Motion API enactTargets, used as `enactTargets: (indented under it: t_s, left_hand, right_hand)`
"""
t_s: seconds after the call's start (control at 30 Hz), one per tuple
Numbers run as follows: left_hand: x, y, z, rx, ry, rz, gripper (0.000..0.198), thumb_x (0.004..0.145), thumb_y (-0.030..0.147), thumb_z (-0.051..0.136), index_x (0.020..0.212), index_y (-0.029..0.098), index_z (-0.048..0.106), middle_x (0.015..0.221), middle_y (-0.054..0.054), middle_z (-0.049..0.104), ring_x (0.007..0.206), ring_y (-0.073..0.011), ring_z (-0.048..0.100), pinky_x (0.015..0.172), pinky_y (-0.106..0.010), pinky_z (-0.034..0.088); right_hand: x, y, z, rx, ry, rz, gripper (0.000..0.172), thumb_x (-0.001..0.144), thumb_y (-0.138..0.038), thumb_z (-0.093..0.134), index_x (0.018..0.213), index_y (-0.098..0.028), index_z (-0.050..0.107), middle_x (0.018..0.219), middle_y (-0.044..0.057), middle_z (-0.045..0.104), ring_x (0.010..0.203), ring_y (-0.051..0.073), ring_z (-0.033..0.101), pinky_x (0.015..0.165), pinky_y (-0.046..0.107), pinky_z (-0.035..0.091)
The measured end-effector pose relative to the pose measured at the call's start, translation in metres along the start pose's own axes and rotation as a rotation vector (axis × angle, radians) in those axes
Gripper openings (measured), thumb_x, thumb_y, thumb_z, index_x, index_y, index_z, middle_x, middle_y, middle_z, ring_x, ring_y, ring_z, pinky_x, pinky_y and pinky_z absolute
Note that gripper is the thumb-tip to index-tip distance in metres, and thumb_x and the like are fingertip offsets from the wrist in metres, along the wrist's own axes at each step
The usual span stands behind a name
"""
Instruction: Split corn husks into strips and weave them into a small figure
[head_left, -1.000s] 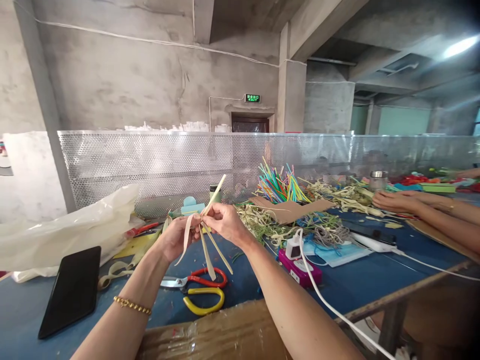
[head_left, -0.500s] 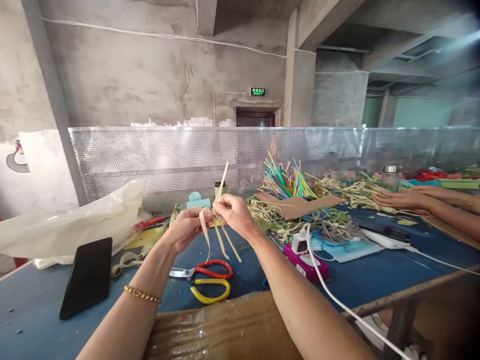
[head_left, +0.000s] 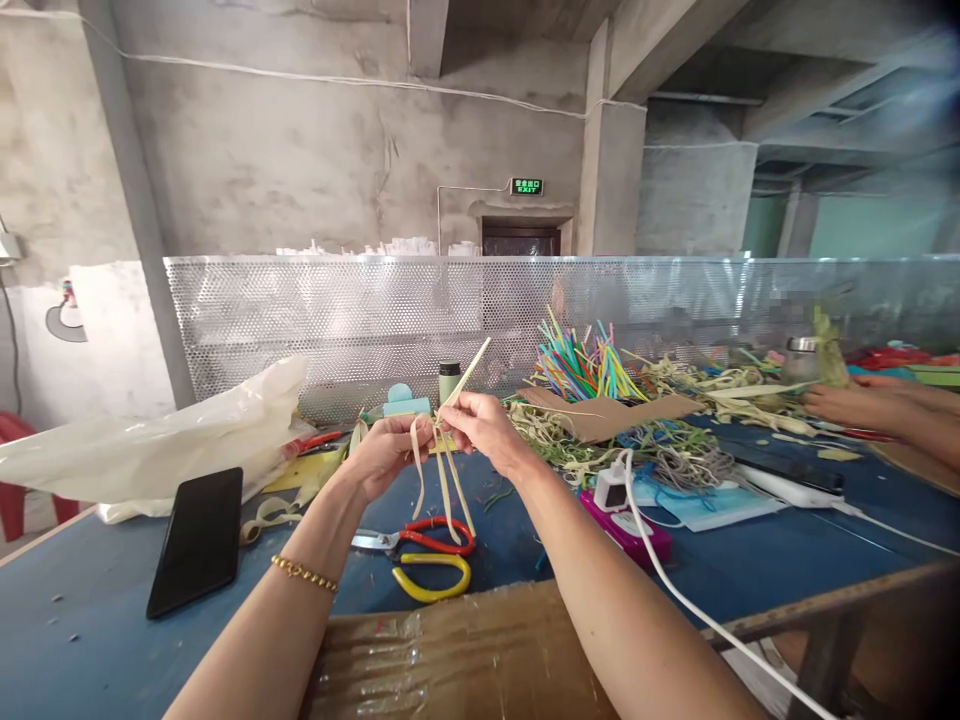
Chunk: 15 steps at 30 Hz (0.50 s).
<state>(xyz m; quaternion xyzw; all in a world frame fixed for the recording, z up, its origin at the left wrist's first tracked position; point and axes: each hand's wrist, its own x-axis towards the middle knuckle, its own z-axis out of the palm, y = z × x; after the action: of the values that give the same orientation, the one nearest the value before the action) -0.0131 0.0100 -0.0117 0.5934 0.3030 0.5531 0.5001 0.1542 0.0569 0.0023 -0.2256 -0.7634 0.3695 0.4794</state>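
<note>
Both my hands meet above the blue table [head_left: 360, 590], pinching pale flat fibre strips [head_left: 445, 480]. My left hand [head_left: 391, 450] is closed on them, with one strip looping down beside its fingers. My right hand [head_left: 478, 428] pinches the same bunch from the other side; one stiff end sticks up and to the right past its fingertips. The other ends hang below. Where the strips cross is partly hidden by my fingers. Underneath lies a pair of scissors [head_left: 386, 540] with one red and one yellow handle.
A black phone [head_left: 196, 540] and a plastic bag [head_left: 165, 440] lie to the left. Behind are a green bottle [head_left: 449, 384], colourful pipe-like stems [head_left: 585, 360] and loose strips [head_left: 551, 440]. A purple power socket [head_left: 637, 535] with a white cable stands right. A co-worker's hands [head_left: 862, 405] work at far right.
My view has shifted slightly left. The upright strip end now leans further right. The co-worker's hands now hold up a pale green bundle.
</note>
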Motion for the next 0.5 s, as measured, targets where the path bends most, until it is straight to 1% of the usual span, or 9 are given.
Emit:
enactTargets:
  t_s: [0.13, 0.23, 0.33, 0.4, 0.5]
  left_hand:
    - [-0.0007, 0.0003, 0.0018, -0.036, 0.017, -0.011, 0.019, 0.069, 0.025, 0.077, 0.064, 0.011, 0.065, 0.061, -0.001, 0.055, 0.054, -0.0081, 0.046, 0.054, -0.022, 0.036]
    - [-0.0011, 0.0011, 0.0027, -0.076, -0.027, -0.011, 0.021, 0.069, 0.025, 0.077, 0.062, 0.011, 0.062, 0.060, -0.001, 0.054, 0.054, -0.0080, 0.046, 0.054, -0.022, 0.036]
    - [-0.0018, 0.0027, 0.0026, -0.115, -0.086, -0.003, 0.020, 0.069, 0.026, 0.078, 0.069, 0.012, 0.064, 0.063, -0.001, 0.055, 0.057, -0.0088, 0.048, 0.057, -0.022, 0.039]
    - [-0.0030, 0.0043, 0.0028, -0.116, -0.120, 0.014, 0.020, 0.070, 0.027, 0.078, 0.075, 0.012, 0.066, 0.065, -0.001, 0.055, 0.058, -0.0092, 0.049, 0.058, -0.021, 0.041]
    - [-0.0058, 0.0073, 0.0042, -0.130, -0.118, 0.027, 0.019, 0.073, 0.027, 0.076, 0.072, 0.012, 0.063, 0.065, -0.001, 0.054, 0.057, -0.0082, 0.047, 0.057, -0.020, 0.041]
  right_hand:
    - [-0.0002, 0.0002, 0.0010, 0.095, -0.032, 0.016, 0.026, 0.081, -0.039, 0.063, 0.074, -0.015, 0.059, 0.048, -0.004, 0.051, 0.039, 0.007, 0.043, 0.036, 0.018, 0.033]
    - [-0.0015, -0.0013, 0.0024, 0.246, -0.086, 0.027, 0.025, 0.080, -0.038, 0.065, 0.075, -0.014, 0.059, 0.058, -0.003, 0.054, 0.042, 0.006, 0.045, 0.037, 0.019, 0.034]
    - [-0.0033, -0.0042, 0.0021, 0.339, -0.147, 0.011, 0.024, 0.079, -0.037, 0.067, 0.077, -0.015, 0.059, 0.066, -0.002, 0.055, 0.046, 0.005, 0.045, 0.038, 0.019, 0.034]
    - [-0.0044, -0.0063, 0.0012, 0.355, -0.160, 0.009, 0.023, 0.078, -0.037, 0.068, 0.078, -0.015, 0.059, 0.065, -0.002, 0.055, 0.047, 0.006, 0.045, 0.039, 0.019, 0.034]
    - [-0.0054, -0.0094, 0.0000, 0.368, -0.161, 0.013, 0.024, 0.077, -0.036, 0.070, 0.078, -0.015, 0.058, 0.059, -0.004, 0.051, 0.046, 0.006, 0.044, 0.040, 0.019, 0.034]
